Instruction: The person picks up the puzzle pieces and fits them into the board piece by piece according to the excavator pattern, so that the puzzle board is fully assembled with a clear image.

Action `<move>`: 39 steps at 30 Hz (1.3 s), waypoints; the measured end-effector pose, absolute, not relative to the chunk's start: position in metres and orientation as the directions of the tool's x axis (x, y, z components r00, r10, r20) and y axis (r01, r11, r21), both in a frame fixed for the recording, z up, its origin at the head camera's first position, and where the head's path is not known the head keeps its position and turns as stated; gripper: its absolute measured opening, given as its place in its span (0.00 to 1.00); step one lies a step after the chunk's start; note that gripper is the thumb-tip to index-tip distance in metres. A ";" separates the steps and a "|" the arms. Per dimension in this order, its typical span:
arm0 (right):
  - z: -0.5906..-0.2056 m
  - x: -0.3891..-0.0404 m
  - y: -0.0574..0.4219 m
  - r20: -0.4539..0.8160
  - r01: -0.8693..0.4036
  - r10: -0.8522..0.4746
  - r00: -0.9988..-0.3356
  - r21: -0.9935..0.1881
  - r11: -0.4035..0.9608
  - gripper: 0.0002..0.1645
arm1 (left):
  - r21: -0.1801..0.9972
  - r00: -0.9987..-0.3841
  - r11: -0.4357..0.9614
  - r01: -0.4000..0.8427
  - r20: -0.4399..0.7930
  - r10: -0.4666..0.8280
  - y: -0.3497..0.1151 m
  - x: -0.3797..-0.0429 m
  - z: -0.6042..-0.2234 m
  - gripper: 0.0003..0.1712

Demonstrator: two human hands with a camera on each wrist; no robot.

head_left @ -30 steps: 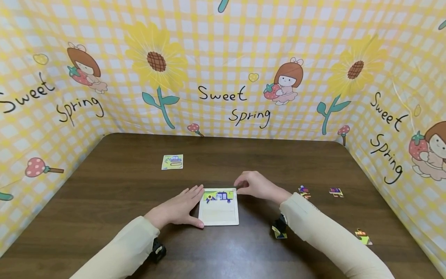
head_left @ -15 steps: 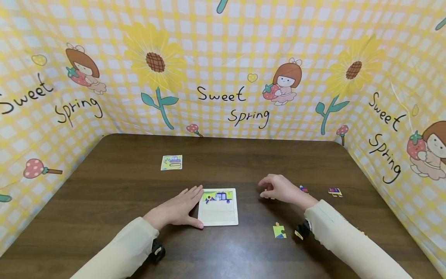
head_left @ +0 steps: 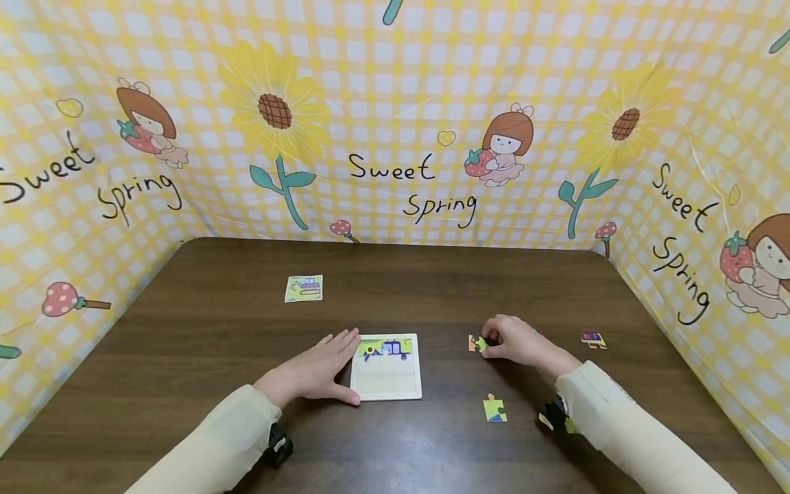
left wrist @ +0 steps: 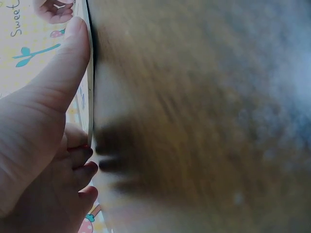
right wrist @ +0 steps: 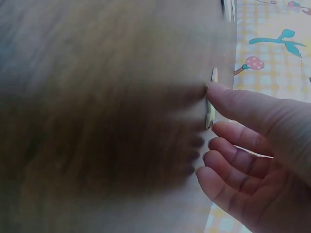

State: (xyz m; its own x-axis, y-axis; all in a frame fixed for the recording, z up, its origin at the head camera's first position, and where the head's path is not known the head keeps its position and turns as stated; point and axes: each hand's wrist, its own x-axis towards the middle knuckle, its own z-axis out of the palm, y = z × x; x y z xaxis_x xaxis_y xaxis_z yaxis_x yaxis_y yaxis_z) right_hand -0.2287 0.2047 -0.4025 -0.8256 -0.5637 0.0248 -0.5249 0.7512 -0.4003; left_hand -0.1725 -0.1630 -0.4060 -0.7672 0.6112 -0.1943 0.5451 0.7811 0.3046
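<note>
My left hand [head_left: 311,367] lies spread along the left side of a white square puzzle board [head_left: 387,381], fingers straight, thumb on its near corner. Joined puzzle pieces with a purple vehicle [head_left: 390,348] fill the board's top strip; the lower part is bare. To the right of the board, my right hand [head_left: 521,341] pinches the right edge of an orange and green puzzle piece [head_left: 474,343] between thumb and fingertips, low over the table. The right wrist view shows the piece [right wrist: 210,119] edge-on at the thumb tip.
A green puzzle piece [head_left: 494,409] lies nearer me, and a purple one [head_left: 594,339] sits farther right. Another green piece [head_left: 571,426] is mostly hidden by the right wrist's camera. A small picture card [head_left: 304,288] lies at the back left. Patterned cloth [head_left: 382,123] walls the table.
My right hand has moved right from the board's upper right corner to the orange and green puzzle piece and now pinches it. The left hand has stayed on the board.
</note>
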 end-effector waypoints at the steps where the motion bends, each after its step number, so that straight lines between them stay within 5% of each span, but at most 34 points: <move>1: -0.403 -0.228 0.205 0.029 -0.525 -0.562 -0.826 -0.400 0.751 0.14 | 0.305 -0.767 0.782 0.544 -0.195 0.611 -0.163 -0.173 -0.406 0.60; 16: -0.401 -0.228 0.199 0.114 -0.570 -0.577 -0.809 -0.397 0.720 0.11 | 0.300 -0.769 0.785 0.542 -0.201 0.607 -0.165 -0.173 -0.407 0.60; 39: -0.394 -0.200 0.055 0.134 -0.751 -0.780 -0.611 -0.410 0.518 0.11 | 0.314 -0.767 0.777 0.545 -0.189 0.614 -0.164 -0.171 -0.405 0.59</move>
State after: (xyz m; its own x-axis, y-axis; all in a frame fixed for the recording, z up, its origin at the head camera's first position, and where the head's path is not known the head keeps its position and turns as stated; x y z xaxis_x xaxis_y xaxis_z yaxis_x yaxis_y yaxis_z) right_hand -0.2003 0.0547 -0.3942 -0.6109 -0.7803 0.1340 -0.7511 0.5176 -0.4098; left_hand -0.1711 -0.1644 -0.4048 -0.7665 0.6138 -0.1890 0.5449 0.7773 0.3144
